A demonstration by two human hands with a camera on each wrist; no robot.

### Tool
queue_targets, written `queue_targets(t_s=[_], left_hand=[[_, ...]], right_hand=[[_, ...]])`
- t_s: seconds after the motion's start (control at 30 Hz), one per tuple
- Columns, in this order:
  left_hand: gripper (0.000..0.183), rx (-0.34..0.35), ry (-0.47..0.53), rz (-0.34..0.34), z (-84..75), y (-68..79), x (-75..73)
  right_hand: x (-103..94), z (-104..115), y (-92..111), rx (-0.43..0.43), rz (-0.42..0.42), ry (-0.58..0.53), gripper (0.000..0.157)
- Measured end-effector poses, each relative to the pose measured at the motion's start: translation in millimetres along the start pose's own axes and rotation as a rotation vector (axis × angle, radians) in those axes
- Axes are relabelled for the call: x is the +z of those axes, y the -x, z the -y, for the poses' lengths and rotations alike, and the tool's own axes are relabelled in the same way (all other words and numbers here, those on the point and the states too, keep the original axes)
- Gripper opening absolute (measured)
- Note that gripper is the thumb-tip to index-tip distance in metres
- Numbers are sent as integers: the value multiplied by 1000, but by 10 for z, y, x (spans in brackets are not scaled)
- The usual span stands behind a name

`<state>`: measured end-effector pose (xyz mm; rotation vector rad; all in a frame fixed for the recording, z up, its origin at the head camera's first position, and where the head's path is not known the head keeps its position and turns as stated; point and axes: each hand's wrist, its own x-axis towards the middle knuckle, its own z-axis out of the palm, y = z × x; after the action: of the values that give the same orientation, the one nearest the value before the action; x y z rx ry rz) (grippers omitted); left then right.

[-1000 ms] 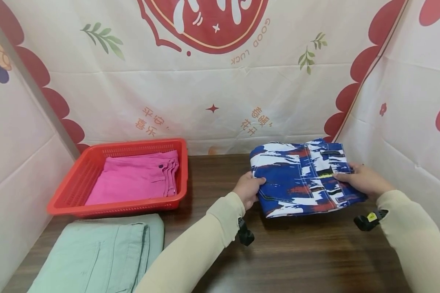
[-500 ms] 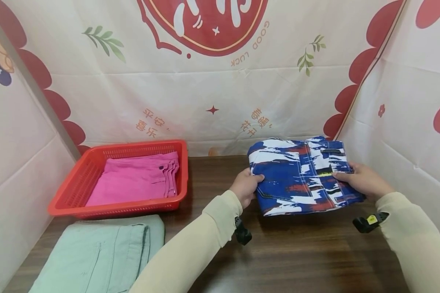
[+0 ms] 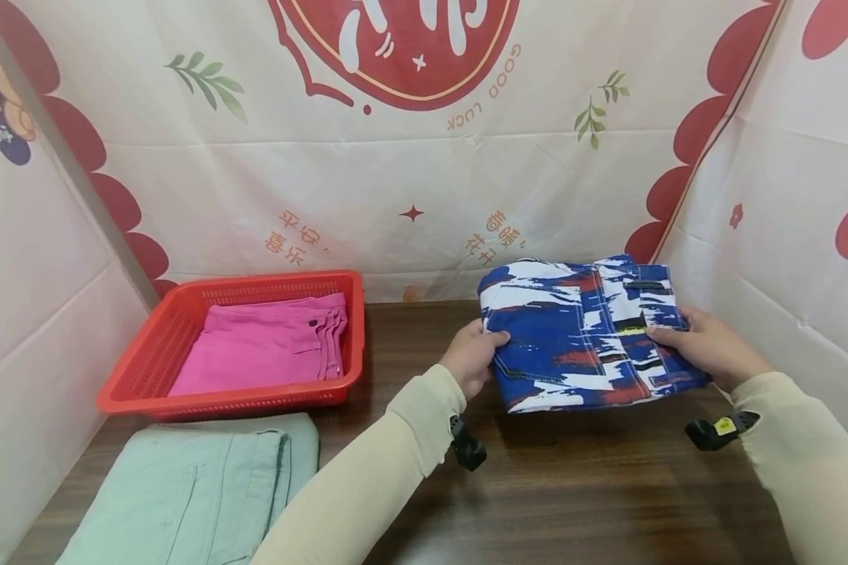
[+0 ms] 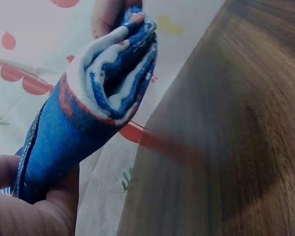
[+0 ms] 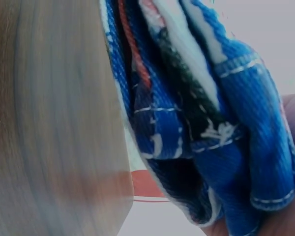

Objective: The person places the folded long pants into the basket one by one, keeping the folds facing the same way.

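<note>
A folded pair of jeans (image 3: 544,337), patterned in blue, white and dark red, is held above the right part of the table. My left hand (image 3: 470,357) pinches its left edge, thumb on top and fingers underneath. At the opposite edge, the waistband side, my right hand (image 3: 714,345) grips it the same way. The left wrist view shows the rolled layers of the folded jeans (image 4: 64,132) apart from the table top. Stacked hem and waistband layers of the jeans (image 5: 226,123) fill much of the right wrist view, partly hiding the right hand (image 5: 290,216).
A red plastic basket (image 3: 134,353) stands at the back left with folded pink trousers (image 3: 254,345) in it. In front of it lie folded pale green trousers (image 3: 184,486). Printed cloth walls (image 3: 367,180) enclose the brown wooden table (image 3: 572,502) on three sides.
Both hands keep their hold on the jeans, which have risen very slightly. The camera view has shifted a little; the basket and the green trousers stay in place.
</note>
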<state>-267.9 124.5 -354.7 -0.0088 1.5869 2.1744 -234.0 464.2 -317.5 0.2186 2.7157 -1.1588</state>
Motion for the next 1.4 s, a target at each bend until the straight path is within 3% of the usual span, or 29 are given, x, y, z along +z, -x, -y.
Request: queue_targets(t_s=[0.73,1.4], left_hand=[[36,14,39,15,-55,51,-147],[36,58,-6,43,-117,176,-281]], right_hand=[[73,194,121,-43,-40,92,94],[184,245,183,-83,-35,-26,87]])
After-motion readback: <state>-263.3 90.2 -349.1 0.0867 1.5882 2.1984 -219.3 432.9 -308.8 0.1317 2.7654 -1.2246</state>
